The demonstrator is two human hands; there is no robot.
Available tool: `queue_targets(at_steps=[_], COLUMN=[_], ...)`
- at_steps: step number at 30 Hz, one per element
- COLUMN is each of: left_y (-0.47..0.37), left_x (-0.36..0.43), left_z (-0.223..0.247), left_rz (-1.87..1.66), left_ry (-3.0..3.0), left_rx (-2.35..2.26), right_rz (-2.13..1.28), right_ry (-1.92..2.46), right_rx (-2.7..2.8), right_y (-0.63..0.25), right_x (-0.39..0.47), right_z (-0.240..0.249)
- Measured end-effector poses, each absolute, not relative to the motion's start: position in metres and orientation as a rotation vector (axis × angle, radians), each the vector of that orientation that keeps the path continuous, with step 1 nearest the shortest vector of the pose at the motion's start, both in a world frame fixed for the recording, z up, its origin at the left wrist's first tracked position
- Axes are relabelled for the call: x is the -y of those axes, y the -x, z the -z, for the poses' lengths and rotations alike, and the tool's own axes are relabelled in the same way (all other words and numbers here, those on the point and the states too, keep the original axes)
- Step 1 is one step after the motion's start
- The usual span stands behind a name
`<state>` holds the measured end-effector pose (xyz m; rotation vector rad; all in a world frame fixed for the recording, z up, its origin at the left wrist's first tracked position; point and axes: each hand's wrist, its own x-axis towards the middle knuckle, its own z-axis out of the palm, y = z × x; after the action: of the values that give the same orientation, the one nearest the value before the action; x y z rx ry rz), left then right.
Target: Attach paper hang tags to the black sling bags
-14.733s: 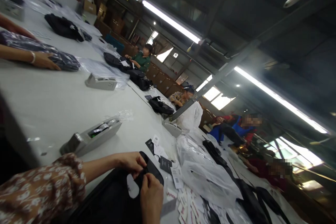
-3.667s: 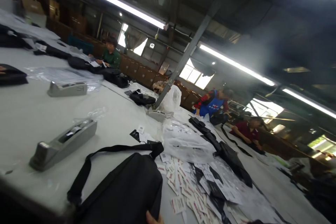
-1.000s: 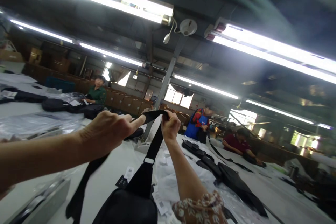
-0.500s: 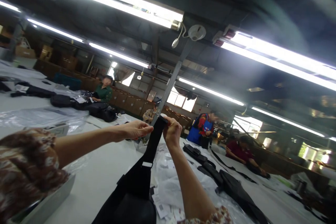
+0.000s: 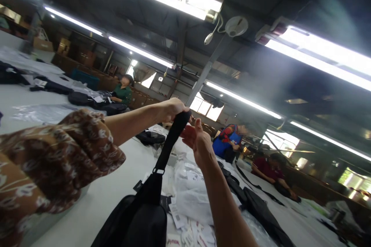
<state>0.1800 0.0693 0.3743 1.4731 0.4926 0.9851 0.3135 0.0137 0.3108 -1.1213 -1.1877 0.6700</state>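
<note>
A black sling bag (image 5: 145,220) hangs at the bottom centre, its wide black strap (image 5: 169,144) pulled up and away from me. My left hand (image 5: 171,109) is closed on the strap's upper end, where it bends over. Close to the right of that end is my right hand (image 5: 199,142), thumb raised and fingers apart; some fingertips are behind the strap, and I cannot tell whether they touch it. A metal ring (image 5: 158,171) joins strap and bag. Black tags (image 5: 165,202) show beside the bag.
White paper tags (image 5: 178,214) and clear plastic bags (image 5: 191,185) lie on the white table (image 5: 127,177). More black bags (image 5: 261,212) are on the right and far left. Co-workers sit or stand farther back, one in a blue apron (image 5: 224,142). Lamps hang overhead.
My left hand has moved right and up and now grips the strap's end. My right hand has let go of it and opened. The view has shifted slightly.
</note>
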Motion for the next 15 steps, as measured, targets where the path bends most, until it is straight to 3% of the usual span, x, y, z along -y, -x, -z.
queue_targets(at_steps=[5, 8, 11, 15], left_y=[-0.186, -0.172, -0.150, -0.123], left_x=[-0.070, -0.081, -0.075, -0.024], left_z=[-0.368, -0.339, -0.276, -0.146], left_rz=[-0.969, -0.996, -0.769, -0.285], left_ry=[-1.459, -1.463, -1.386, -1.172], left_rx=[-0.447, -0.297, -0.159, -0.076], right_rz=[-0.946, -1.055, -1.050, -1.118], right_ry=[1.187, 1.147, 1.005, 0.928], right_rx=[1.344, 1.335, 1.294, 1.231], right_y=[-0.295, -0.296, -0.297, -0.300], right_x=[0.000, -0.001, -0.007, -0.018], right_z=[-0.328, -0.339, -0.351, -0.358])
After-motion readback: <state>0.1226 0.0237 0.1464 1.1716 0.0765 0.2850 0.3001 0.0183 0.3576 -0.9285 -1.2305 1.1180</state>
